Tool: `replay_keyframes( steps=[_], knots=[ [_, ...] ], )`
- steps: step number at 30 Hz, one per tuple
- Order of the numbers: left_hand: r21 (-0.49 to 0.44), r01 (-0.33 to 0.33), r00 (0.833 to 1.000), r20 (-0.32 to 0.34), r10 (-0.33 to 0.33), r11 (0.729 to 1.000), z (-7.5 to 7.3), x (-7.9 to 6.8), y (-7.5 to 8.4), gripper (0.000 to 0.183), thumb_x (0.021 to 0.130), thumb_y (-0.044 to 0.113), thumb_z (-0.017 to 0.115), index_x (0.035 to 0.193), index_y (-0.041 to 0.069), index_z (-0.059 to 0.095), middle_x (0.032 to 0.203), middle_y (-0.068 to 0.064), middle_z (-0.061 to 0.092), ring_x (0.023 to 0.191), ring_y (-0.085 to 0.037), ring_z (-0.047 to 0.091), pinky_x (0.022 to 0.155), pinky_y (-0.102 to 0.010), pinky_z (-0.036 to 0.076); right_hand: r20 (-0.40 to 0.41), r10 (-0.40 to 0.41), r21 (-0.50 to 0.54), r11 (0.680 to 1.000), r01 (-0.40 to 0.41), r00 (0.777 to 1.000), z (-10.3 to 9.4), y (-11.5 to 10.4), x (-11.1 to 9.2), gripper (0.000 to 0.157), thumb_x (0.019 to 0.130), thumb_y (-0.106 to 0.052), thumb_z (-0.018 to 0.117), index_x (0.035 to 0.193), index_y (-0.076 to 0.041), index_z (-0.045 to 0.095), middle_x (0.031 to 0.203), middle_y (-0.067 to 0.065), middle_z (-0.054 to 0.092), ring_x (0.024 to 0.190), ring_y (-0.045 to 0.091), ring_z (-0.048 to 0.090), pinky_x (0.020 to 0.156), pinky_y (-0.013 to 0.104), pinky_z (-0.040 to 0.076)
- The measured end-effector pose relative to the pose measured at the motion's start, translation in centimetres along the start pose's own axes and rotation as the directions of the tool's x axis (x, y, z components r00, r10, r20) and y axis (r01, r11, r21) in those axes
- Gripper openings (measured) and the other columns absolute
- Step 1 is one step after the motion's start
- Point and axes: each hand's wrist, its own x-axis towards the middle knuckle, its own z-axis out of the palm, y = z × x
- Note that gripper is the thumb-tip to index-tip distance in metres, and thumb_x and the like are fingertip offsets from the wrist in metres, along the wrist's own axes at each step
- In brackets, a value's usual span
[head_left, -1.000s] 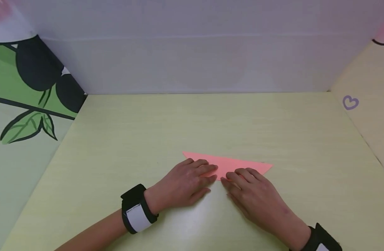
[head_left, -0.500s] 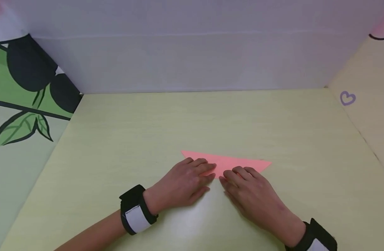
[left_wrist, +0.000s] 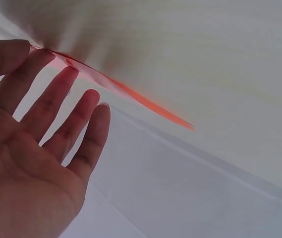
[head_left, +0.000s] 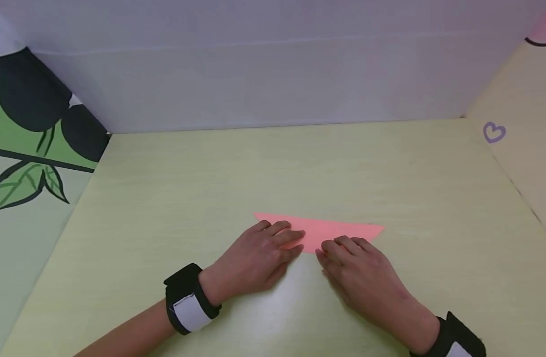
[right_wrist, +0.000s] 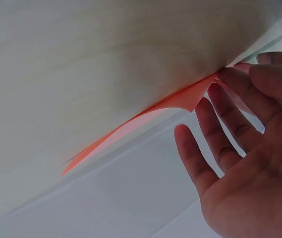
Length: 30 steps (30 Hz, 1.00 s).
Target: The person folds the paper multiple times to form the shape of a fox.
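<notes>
A folded sheet of pink paper [head_left: 328, 229] lies on the table, its long far edge running between two pointed corners. My left hand [head_left: 257, 258] rests on its left part, fingertips spread over the paper and thumb near the front edge. At the right part, my right hand [head_left: 362, 270] touches the paper with bent fingertips, its thumb beside the front edge. In the right wrist view a flap of the paper [right_wrist: 197, 94] lifts near the fingertips. The left wrist view shows fairly straight fingers against the paper [left_wrist: 131, 94]. The hands cover much of the near half.
The pale wooden table [head_left: 188, 173] reaches back to a plain whitish wall panel [head_left: 273, 89]. A panel with painted leaves [head_left: 19, 188] stands on the left. On the right is a beige panel with a purple heart [head_left: 494, 133]. Black bands [head_left: 192, 300] circle both wrists.
The head view has shifted and tilted slightly. My right thumb and fingertips sit a little farther from the left hand than half a second ago. The paper keeps its folded shape.
</notes>
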Motion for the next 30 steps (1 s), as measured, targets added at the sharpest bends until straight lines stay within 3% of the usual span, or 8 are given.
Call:
replay_keyframes(
  steps=[8, 23, 26, 30],
  knots=[
    [0.033, -0.003, 1.0, 0.004, 0.003, 0.999, -0.2, 0.1, 0.0, 0.033, 0.093, 0.022, 0.059, 0.121, 0.024, 0.077, 0.138, 0.004, 0.064, 0.124, -0.025, 0.055, 0.095, -0.04, 0.048, 0.011, 0.03, 0.033, 0.999, -0.031, 0.999, -0.3, 0.1, -0.8, 0.03, 0.095, -0.023, 0.068, 0.12, -0.008, 0.076, 0.119, 0.003, 0.059, 0.113, 0.023, 0.057, 0.1, 0.039, 0.05],
    [0.025, 0.002, 1.0, -0.009, -0.002, 1.0, 0.0, 0.0, -0.1, 0.037, 0.091, 0.018, 0.058, 0.122, 0.024, 0.077, 0.138, 0.004, 0.064, 0.12, -0.025, 0.057, 0.095, -0.041, 0.047, -0.017, 0.084, 0.064, 0.995, -0.083, 0.996, -0.5, 0.7, -2.2, 0.03, 0.093, -0.022, 0.067, 0.118, -0.008, 0.077, 0.12, 0.004, 0.061, 0.112, 0.026, 0.057, 0.101, 0.04, 0.049],
    [0.021, 0.006, 1.0, -0.016, -0.005, 1.0, 0.0, 0.0, -0.1, 0.038, 0.089, 0.016, 0.058, 0.121, 0.023, 0.077, 0.137, 0.004, 0.065, 0.118, -0.025, 0.058, 0.094, -0.041, 0.048, -0.048, 0.098, 0.07, 0.993, -0.094, 0.994, -0.6, 1.0, -2.8, 0.033, 0.101, -0.025, 0.053, 0.116, -0.007, 0.078, 0.117, 0.004, 0.062, 0.11, 0.026, 0.057, 0.1, 0.041, 0.049],
    [0.012, 0.008, 1.0, -0.028, -0.008, 1.0, 0.0, -0.1, -0.1, 0.039, 0.088, 0.015, 0.057, 0.12, 0.023, 0.077, 0.137, 0.003, 0.065, 0.118, -0.025, 0.059, 0.094, -0.042, 0.049, -0.095, 0.099, 0.06, 0.994, -0.093, 0.991, -0.6, 1.3, -3.6, 0.057, 0.111, -0.032, 0.028, 0.114, -0.006, 0.078, 0.114, 0.005, 0.063, 0.108, 0.028, 0.058, 0.099, 0.042, 0.049]
  ],
)
